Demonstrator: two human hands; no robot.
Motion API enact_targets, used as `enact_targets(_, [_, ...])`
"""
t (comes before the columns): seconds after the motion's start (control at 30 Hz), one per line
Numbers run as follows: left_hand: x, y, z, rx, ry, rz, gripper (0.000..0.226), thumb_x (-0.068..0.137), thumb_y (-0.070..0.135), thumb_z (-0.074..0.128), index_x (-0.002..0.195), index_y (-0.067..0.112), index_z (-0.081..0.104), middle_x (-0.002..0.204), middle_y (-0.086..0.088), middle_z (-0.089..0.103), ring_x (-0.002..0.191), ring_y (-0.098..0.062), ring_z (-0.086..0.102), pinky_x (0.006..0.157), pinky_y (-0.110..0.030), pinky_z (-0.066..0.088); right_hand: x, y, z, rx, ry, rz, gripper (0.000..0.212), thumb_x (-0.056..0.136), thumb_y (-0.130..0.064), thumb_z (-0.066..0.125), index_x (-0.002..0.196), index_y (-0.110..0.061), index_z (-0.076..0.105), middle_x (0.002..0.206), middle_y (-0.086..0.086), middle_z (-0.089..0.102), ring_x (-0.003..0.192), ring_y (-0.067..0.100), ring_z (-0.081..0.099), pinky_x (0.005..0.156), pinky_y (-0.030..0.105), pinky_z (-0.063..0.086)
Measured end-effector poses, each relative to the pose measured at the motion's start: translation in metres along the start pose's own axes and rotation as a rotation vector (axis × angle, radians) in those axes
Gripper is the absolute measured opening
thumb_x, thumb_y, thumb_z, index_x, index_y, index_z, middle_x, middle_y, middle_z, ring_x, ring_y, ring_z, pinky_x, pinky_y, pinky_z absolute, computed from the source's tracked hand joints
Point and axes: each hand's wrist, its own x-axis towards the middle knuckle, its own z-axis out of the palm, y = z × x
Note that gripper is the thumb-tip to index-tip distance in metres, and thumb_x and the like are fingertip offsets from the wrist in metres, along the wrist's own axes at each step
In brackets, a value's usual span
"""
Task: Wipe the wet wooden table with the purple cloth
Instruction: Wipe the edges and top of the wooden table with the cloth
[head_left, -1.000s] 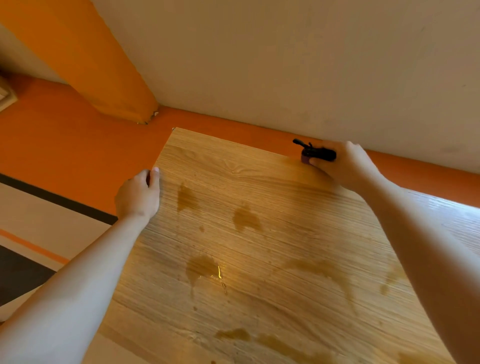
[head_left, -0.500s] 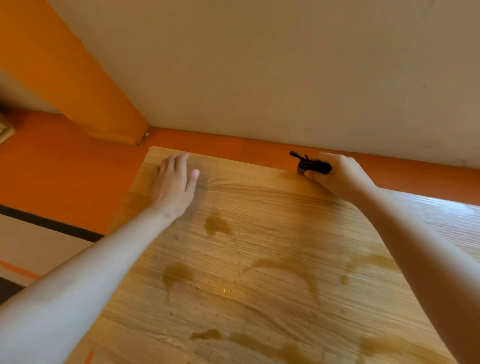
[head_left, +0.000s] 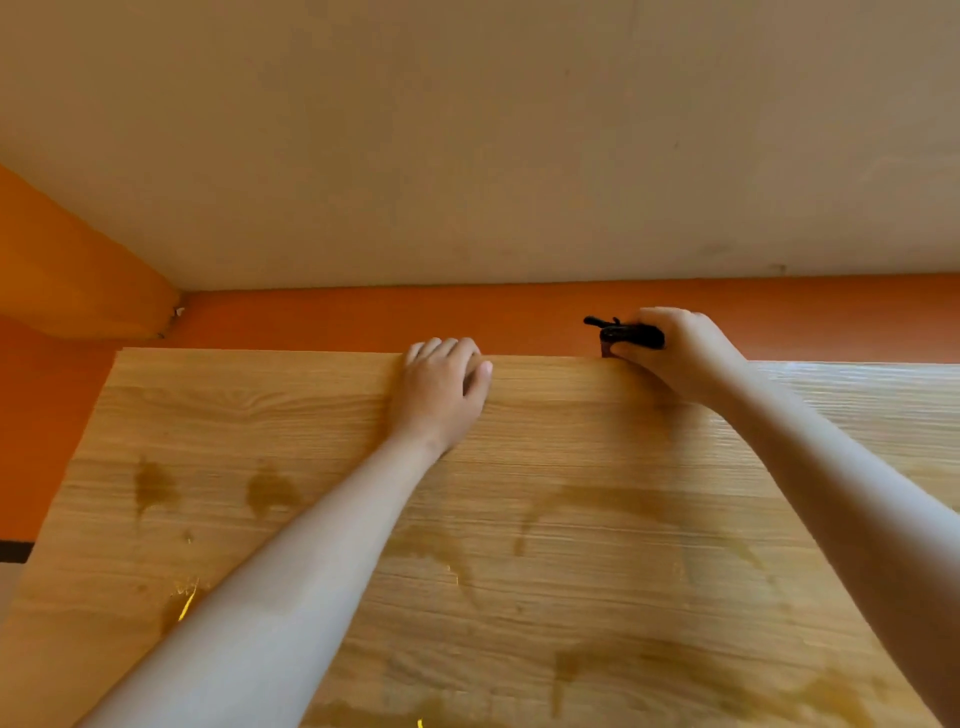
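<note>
Cream-and-orange wall (head_left: 467, 156) backs the wooden desk (head_left: 571, 431); wet patches (head_left: 270, 493) lie unwiped across its near half. Left hand (head_left: 441, 395) rests palm-down at the far edge, holding nothing. Right hand (head_left: 680, 353) has its grip closed round the bunched purple cloth (head_left: 631, 335) there. Recommend flattening it, then overlapping strokes through the patches.

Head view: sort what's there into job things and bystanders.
Job:
table
wet patches on it
cloth, gripped by right hand
left hand, at the table's far edge

Just there:
wall
orange band below it
</note>
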Motion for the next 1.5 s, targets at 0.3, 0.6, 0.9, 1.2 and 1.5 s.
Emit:
enact_targets(0.3, [0.001,0.002,-0.002,-0.033,-0.008,-0.041,0.028,0.096,0.033,0.039,0.092,0.016,0.061,0.089,0.000,0.062,0.091,-0.022,0.053,0.090,-0.033,0.035,0.032,-0.105,0.045,0.125,-0.094,-0.231,0.017,0.084,-0.026,0.068,0.096,-0.014,0.063,0.093,-0.002,0.054,0.082,0.017,0.051,0.067,0.029,0.040])
enact_targets(0.6, [-0.002,-0.001,0.001,-0.042,0.024,-0.008,0.032,0.094,0.040,0.034,0.090,0.019,0.058,0.087,0.006,0.062,0.087,-0.017,0.054,0.089,-0.033,0.036,0.024,-0.039,-0.001,0.063,-0.160,0.093,0.011,0.086,-0.029,0.066,0.087,-0.018,0.061,0.073,-0.003,0.057,0.062,0.010,0.051,0.047,0.023,0.035])
enact_targets(0.9, [-0.001,-0.003,0.003,-0.050,0.012,-0.022,0.034,0.095,0.041,0.034,0.096,0.019,0.059,0.092,0.005,0.063,0.091,-0.017,0.053,0.092,-0.033,0.037,0.038,-0.053,0.015,0.084,-0.214,0.109,0.014,0.087,-0.032,0.065,0.097,-0.022,0.063,0.080,-0.007,0.058,0.071,0.011,0.052,0.055,0.024,0.036])
enact_targets(1.2, [0.000,0.000,0.001,-0.052,0.014,-0.020,0.026,0.095,0.037,0.040,0.092,0.018,0.057,0.089,0.005,0.060,0.089,-0.017,0.052,0.088,-0.033,0.038,0.057,-0.092,0.046,0.139,-0.320,0.061,0.022,0.093,-0.036,0.055,0.093,-0.016,0.063,0.076,-0.001,0.060,0.063,0.012,0.050,0.054,0.024,0.037])
enact_targets(1.5, [0.003,0.002,0.001,-0.047,0.001,-0.034,0.030,0.093,0.041,0.036,0.090,0.019,0.058,0.088,0.006,0.062,0.088,-0.017,0.053,0.089,-0.034,0.036,0.041,-0.025,-0.003,0.117,-0.389,0.183,0.029,0.092,-0.034,0.057,0.111,-0.013,0.064,0.092,0.008,0.066,0.074,0.019,0.054,0.065,0.029,0.041])
